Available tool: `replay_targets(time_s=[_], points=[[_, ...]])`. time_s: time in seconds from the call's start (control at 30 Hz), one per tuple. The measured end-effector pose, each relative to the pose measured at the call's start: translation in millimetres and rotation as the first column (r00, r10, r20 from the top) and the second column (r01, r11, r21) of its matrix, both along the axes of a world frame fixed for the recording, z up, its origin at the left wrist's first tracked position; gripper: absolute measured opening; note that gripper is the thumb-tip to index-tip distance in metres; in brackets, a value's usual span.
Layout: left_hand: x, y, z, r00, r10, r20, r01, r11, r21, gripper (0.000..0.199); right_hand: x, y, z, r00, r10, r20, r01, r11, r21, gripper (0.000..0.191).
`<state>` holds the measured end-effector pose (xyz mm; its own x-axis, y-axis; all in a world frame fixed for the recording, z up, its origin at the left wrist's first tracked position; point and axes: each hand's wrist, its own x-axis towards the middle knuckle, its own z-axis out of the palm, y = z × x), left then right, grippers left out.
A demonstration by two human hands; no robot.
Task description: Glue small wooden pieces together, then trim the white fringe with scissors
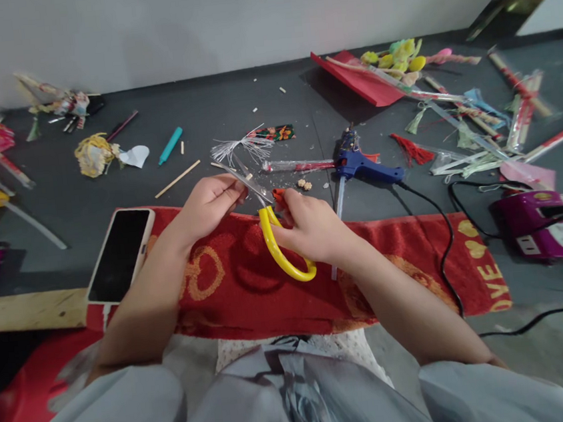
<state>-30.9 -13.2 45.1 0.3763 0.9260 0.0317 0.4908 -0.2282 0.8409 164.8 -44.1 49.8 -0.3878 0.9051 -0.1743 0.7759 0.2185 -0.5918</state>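
Note:
My right hand (313, 228) is closed on a pair of scissors (286, 257) with a yellow handle. Their metal blades point up and to the left, passing beside the fingertips of my left hand (215, 208). That hand is closed in a pinch, and whatever lies between its fingers is too small to make out. A bit of orange-red (278, 196) shows at my right fingertips; I cannot tell what it belongs to. Just beyond the blades lies a spread bundle of white strands (242, 149). Small beige pieces (304, 184) rest right of the blades.
A blue glue gun (372, 166) with a black cord lies to the right. A phone (121, 255) rests on the red towel (260, 294) at left. Farther out are a teal stick (171, 146), a wooden stick (177, 179), red paper (363, 81) and a purple box (547, 223).

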Motion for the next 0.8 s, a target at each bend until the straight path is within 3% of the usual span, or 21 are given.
replay_targets(time_s=[0.2,0.4,0.63,0.8], points=[[4,-4,2.1,0.986,0.064,-0.154,-0.024,0.968,0.248,0.037,0,1,0.4,1.0,-0.021,-0.018,0.021,1.0,-0.003,0.03],[1,-5,-7.1,0.905,0.178,-0.385,0.012,0.896,0.443,0.042,0,0,-1.8,0.997,-0.047,-0.067,0.047,0.999,-0.003,0.033],[0,-9,-13.0,0.81,0.3,-0.504,0.054,0.817,0.575,0.053,0,-5,4.4,0.987,-0.068,-0.147,0.057,0.995,-0.076,0.036],[0,-9,-16.2,0.791,0.356,-0.498,0.055,0.769,0.637,0.058,-1,-7,3.2,0.971,-0.081,-0.223,0.043,0.985,-0.169,0.033]])
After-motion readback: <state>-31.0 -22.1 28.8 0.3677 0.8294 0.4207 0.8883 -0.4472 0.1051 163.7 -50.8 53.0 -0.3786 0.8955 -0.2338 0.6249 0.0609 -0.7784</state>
